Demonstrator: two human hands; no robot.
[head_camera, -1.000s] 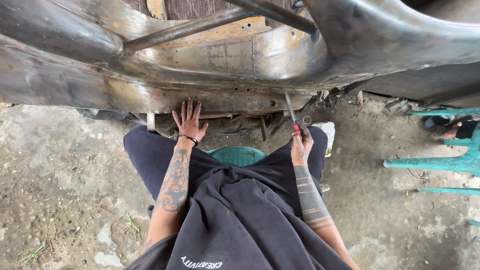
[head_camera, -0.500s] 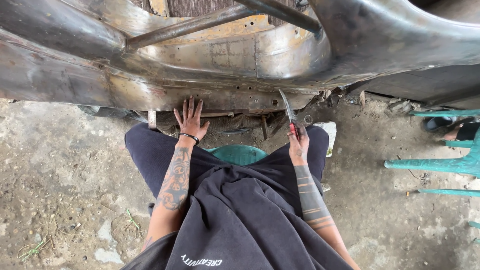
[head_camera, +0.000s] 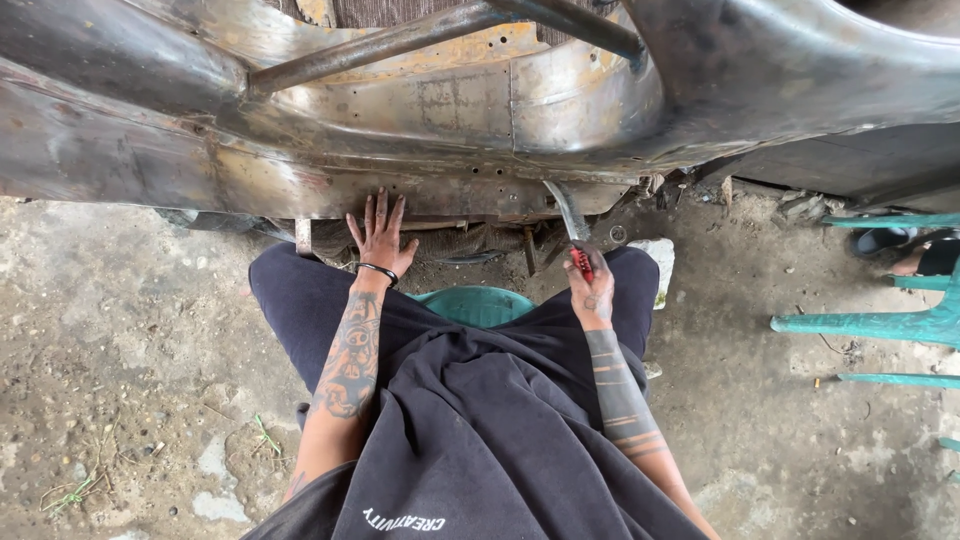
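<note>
Under the rusty panel (head_camera: 400, 190), right hand (head_camera: 590, 290) holds red-handled tool (head_camera: 572, 225) in closed grip, blade upward.

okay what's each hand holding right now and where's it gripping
The right hand grips a metal-bladed tool by its red handle. The left hand holds nothing; it rests flat against the bare metal body panel.

1. I count two hands: my left hand (head_camera: 380, 238) and my right hand (head_camera: 592, 290).
2. I see one tool with a red handle (head_camera: 580, 262).
3. I see one big bare metal car body (head_camera: 480, 110).
4. There is one green stool (head_camera: 478, 305) under me.
5. I see one black band (head_camera: 378, 270) on my left wrist.
6. There is one white block (head_camera: 660, 262) on the ground.
7. I see one green plastic chair (head_camera: 890, 322) lying off to the right.
</note>
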